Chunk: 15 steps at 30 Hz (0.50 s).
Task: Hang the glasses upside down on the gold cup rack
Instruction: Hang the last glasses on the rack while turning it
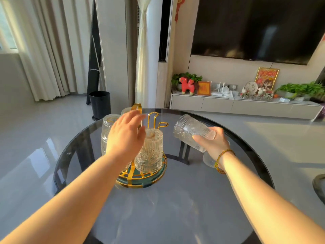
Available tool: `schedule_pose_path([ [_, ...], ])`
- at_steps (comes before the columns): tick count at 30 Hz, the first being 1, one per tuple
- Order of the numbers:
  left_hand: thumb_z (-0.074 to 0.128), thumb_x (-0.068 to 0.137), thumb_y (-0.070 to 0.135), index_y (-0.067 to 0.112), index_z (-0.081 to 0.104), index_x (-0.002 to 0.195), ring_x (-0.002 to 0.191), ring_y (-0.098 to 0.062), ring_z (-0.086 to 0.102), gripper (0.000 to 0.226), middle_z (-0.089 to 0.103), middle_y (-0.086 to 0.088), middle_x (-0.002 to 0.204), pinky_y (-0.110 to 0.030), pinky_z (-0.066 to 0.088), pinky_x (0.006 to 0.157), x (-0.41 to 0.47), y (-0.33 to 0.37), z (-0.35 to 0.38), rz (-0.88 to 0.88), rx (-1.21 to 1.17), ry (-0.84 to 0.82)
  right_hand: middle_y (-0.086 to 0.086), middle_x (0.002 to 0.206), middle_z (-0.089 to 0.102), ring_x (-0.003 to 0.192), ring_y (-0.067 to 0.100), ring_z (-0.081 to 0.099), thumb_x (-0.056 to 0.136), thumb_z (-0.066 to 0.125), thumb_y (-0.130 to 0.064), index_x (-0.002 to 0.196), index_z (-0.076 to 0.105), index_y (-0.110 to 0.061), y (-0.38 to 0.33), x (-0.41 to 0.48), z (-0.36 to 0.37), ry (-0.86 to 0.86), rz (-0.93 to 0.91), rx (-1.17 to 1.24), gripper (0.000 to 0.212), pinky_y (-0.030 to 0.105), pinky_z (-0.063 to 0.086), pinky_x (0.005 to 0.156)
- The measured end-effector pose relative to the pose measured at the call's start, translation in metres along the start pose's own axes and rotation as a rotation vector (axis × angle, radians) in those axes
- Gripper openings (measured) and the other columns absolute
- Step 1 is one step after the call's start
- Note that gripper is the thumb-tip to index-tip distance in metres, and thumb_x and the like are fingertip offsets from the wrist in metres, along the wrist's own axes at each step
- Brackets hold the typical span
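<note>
A ribbed clear glass (192, 132) is being held in the right hand (213, 144), the fingers being wrapped round its lower body while its open mouth is being pointed to the far left, toward the rack. It is being carried tilted on its side, above the table and clear of everything else, not yet turned fully upside down. Just below the right wrist a further glass (208, 160) is being partly hidden, so its pose cannot be told.

The left hand (125, 136) is being held spread and flat, nothing being gripped, hovering over the left side of the gold cup rack (140, 178); whether the rack or a glass is being touched under the palm cannot be told.

On the rack an inverted glass (151, 152) is being carried at the near right, and at least two more, one at the far left (110, 123) and one behind the central handle (125, 110), are being shown upside down. Bare gold prongs (154, 118) are being left free at the far right, nearest the carried glass.

The task is being judged as well along: several glasses are hung, one is being brought in, and the one by the wrist is probably still waiting. The dark glass table (175, 208) is being used as the support for all of it.
</note>
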State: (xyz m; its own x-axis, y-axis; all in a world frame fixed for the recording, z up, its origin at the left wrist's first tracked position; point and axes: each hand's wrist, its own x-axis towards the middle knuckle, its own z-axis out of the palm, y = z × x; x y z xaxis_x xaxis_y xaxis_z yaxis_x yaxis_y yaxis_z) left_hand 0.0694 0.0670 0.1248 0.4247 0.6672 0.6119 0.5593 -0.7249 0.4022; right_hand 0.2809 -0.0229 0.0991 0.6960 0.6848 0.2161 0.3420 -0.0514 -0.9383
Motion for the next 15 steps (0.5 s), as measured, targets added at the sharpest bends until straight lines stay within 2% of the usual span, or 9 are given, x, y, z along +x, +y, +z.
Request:
schedule_pose_path([
  [2,0.041,0.091,0.022,0.015,0.031,0.135,0.137,-0.027,0.024,0.045,0.029,-0.008,0.149,-0.043,0.02,0.113,0.016,-0.013,-0.001,-0.054,0.088,-0.064,-0.008,0.083,0.042,0.088,0.014,0.042,0.067,0.073,-0.016,0.102,0.042,-0.011,-0.009,0.003,0.0,0.001,-0.027,-0.02,0.047,0.021,0.035,0.07],
  [5,0.032,0.094,0.03,0.017,0.015,0.14,0.141,-0.023,0.009,0.051,0.014,-0.006,0.154,-0.04,0.008,0.116,0.037,-0.025,0.001,-0.081,0.168,-0.184,-0.012,0.085,0.041,0.09,0.012,0.039,0.066,0.074,-0.021,0.101,0.041,-0.016,-0.024,0.008,0.002,-0.018,-0.086,-0.119,0.048,0.012,0.032,0.061],
  [8,0.027,0.095,0.031,0.016,0.011,0.14,0.142,-0.02,0.008,0.05,0.017,-0.006,0.153,-0.039,0.006,0.116,0.049,-0.026,0.004,-0.094,0.167,-0.268,-0.006,0.104,0.04,0.097,0.01,0.038,0.065,0.074,-0.025,0.112,0.043,-0.017,-0.038,0.017,0.006,-0.069,-0.11,-0.204,0.057,0.02,0.03,0.078],
  [15,0.024,0.096,0.025,0.015,0.012,0.14,0.141,-0.018,0.008,0.047,0.022,-0.008,0.152,-0.035,-0.002,0.115,0.048,-0.03,0.009,-0.072,0.117,-0.255,-0.005,0.113,0.042,0.101,0.007,0.037,0.064,0.075,-0.025,0.122,0.039,-0.02,-0.064,0.038,0.022,-0.243,-0.231,-0.352,0.069,0.02,0.031,0.083],
])
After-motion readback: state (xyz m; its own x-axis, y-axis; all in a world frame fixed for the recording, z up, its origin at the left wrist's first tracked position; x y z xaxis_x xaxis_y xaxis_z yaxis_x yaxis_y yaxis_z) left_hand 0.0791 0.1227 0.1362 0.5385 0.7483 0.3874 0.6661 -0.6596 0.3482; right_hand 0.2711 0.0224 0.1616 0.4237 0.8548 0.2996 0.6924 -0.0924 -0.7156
